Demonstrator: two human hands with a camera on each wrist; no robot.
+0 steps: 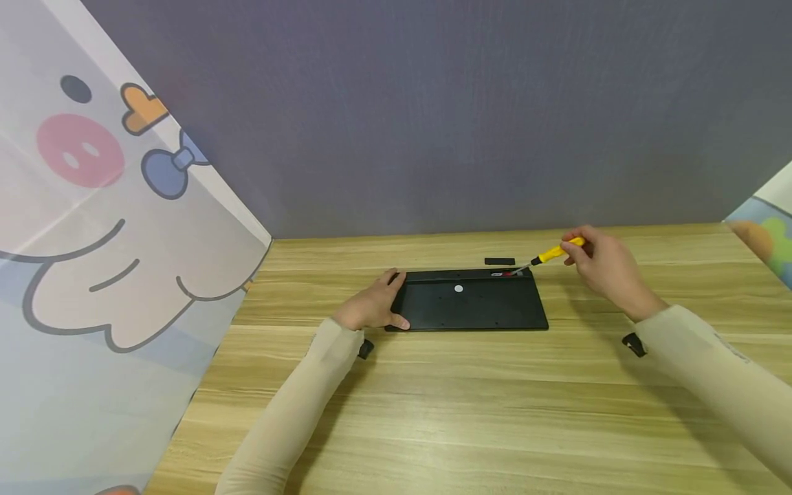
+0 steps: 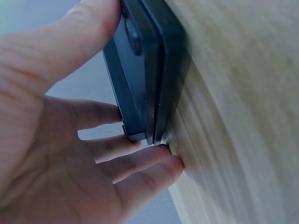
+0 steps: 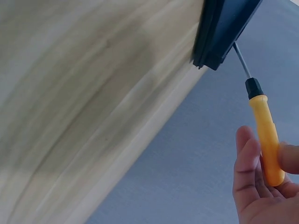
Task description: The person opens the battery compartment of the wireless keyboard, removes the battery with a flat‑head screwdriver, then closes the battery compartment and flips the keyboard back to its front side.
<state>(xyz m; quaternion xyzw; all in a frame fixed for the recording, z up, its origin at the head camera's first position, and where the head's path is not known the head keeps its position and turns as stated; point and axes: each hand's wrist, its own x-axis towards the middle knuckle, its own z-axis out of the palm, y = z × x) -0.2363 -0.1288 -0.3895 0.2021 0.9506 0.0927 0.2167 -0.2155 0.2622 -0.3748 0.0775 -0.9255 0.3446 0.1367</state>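
Observation:
A black keyboard (image 1: 470,306) lies face down on the wooden table, a round white sticker on its underside. Near its back right corner a small battery compartment is uncovered, with a red and silver battery (image 1: 506,273) inside. My right hand (image 1: 603,268) holds a yellow-handled screwdriver (image 1: 552,254) between thumb and fingers; its metal shaft slants down into that compartment. In the right wrist view the keyboard's edge hides the screwdriver's tip (image 3: 242,60). My left hand (image 1: 374,302) rests at the keyboard's left end, fingers spread and fairly straight, thumb (image 2: 88,28) over the near corner.
A small black cover (image 1: 499,261) lies on the table just behind the keyboard. A grey panel (image 1: 470,124) rises at the table's back edge, and a cartoon-printed panel (image 1: 124,206) stands along the left. Black wrist-worn pieces show below both sleeves.

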